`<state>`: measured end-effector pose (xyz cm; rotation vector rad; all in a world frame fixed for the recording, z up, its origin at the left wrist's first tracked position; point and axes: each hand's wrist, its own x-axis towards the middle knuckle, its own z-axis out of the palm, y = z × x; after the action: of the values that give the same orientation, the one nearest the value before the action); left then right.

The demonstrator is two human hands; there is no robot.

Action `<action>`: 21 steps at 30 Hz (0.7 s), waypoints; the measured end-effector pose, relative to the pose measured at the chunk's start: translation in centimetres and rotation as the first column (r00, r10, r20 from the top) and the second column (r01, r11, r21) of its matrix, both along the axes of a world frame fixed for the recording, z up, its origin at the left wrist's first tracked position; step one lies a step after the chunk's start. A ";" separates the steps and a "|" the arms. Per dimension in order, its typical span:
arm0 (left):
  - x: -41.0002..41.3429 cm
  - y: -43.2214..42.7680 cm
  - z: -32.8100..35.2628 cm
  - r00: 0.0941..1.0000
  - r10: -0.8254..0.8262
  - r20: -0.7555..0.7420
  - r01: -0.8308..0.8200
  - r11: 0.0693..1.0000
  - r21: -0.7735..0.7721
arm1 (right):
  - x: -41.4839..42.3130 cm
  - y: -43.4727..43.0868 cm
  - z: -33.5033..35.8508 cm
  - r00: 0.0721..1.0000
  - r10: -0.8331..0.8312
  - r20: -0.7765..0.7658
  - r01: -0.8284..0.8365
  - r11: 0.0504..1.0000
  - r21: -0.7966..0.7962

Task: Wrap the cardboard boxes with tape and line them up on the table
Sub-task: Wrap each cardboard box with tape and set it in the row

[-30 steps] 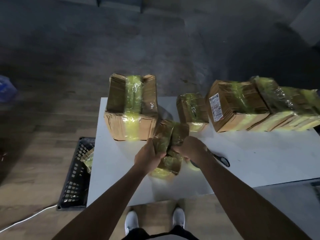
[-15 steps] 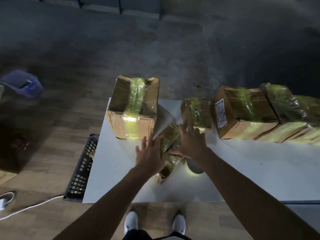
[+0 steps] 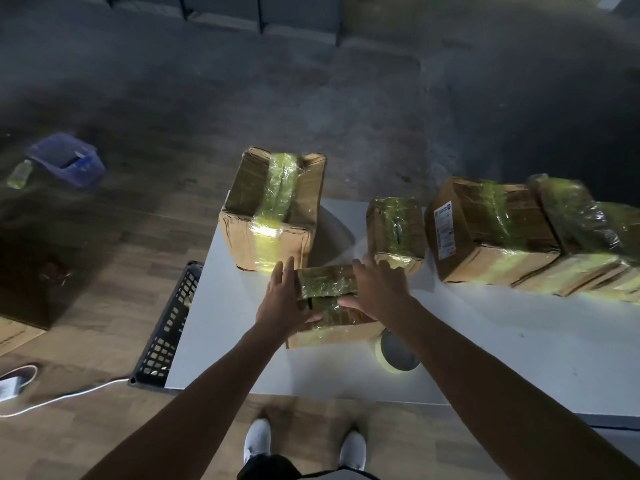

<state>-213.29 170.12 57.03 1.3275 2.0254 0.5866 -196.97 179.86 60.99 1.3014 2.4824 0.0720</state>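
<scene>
Fingers [image 3: 286, 271] straight and spread flat against the small taped box [image 3: 327, 289]; the grip is released.
Nearest, the tape roll [image 3: 398, 353] lies on the desk [image 3: 225, 323]. A second ago the box was clamped upright; now it lies flat. The left hand [image 3: 280, 303] and right hand [image 3: 379, 292] press its sides, forearms extended, apparently sliding it between the large box [image 3: 273, 216] and the row [image 3: 491, 233] beyond.
</scene>
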 end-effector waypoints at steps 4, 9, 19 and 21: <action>-0.5 -0.2 -0.3 0.998 -0.023 -0.057 0.022 1.000 -0.022 | 0.0 0.0 -0.1 0.994 0.112 0.022 -0.113 0.990 0.085; -1.0 0.0 0.7 0.982 -0.095 -0.163 0.081 0.992 -0.093 | 0.7 -0.1 -0.1 0.952 0.304 0.040 -0.306 0.947 0.100; 2.6 -1.3 1.5 0.772 -0.364 -0.521 0.454 0.890 0.052 | 3.7 0.3 -1.9 0.876 -0.120 -0.468 -0.072 0.925 -0.373; 2.9 -0.7 1.6 0.720 -0.381 -0.580 0.451 0.892 -0.026 | 4.7 -0.2 -2.4 0.824 -0.206 -0.528 -0.054 0.899 -0.435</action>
<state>-210.36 169.40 58.62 2.1634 2.0332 0.0866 -192.26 179.68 58.61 1.3529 2.6580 -0.9747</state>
